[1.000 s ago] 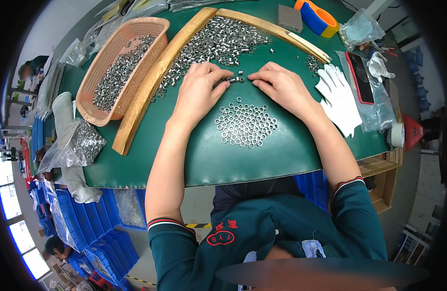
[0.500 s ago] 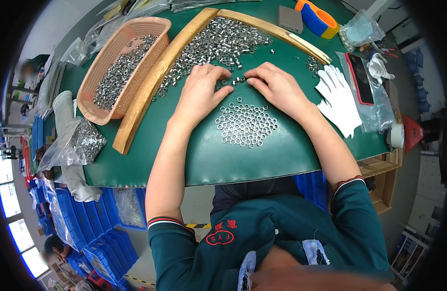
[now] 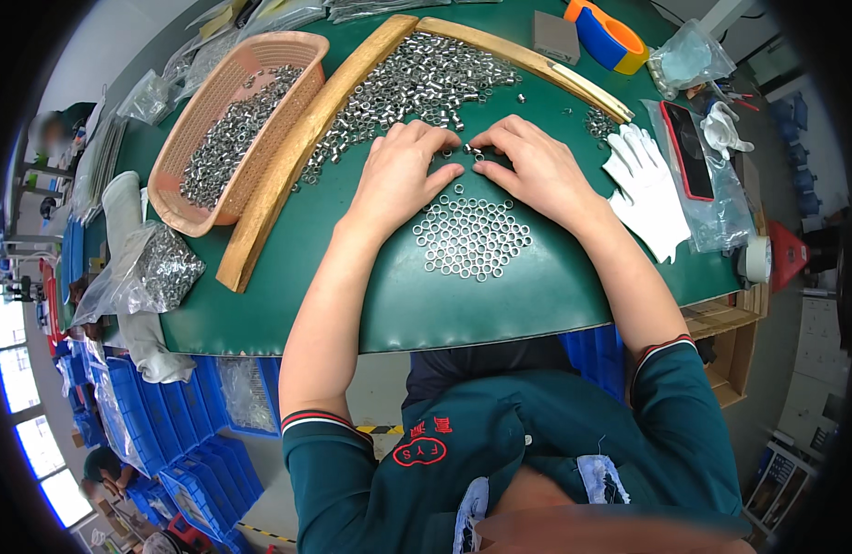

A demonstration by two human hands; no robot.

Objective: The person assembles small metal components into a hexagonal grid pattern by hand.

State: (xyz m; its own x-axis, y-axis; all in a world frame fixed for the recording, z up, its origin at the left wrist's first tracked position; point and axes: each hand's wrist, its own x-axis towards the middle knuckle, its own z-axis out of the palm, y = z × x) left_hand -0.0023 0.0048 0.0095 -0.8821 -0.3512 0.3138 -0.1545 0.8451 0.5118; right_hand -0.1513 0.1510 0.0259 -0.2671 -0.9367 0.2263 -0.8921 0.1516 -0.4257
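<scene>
My left hand (image 3: 400, 175) rests on the green table with thumb and forefinger apart. One or two small metal rings (image 3: 447, 154) lie in the gap between them. Facing it, my right hand (image 3: 541, 171) is also open, its fingers curved and its fingertips beside a few more rings (image 3: 478, 156). Whether those rings touch the fingertips is hard to tell. Just nearer to me, a flat patch of metal rings (image 3: 472, 238) lies in one layer, most with their holes up. Beyond both hands spreads a heap of loose metal rings (image 3: 416, 83).
Two wooden strips (image 3: 278, 180) border the heap, meeting at the back. Left of them stands a pink basket (image 3: 236, 208) of rings, near a clear bag (image 3: 172, 268) of metal parts. White gloves (image 3: 649, 189), a red-edged phone (image 3: 686, 148) and a blue-orange tape dispenser (image 3: 606, 42) are right.
My left hand has shifted slightly right, toward my right hand, and the small rings between them now sit farther right. The thumb and forefinger of my right hand have spread a little.
</scene>
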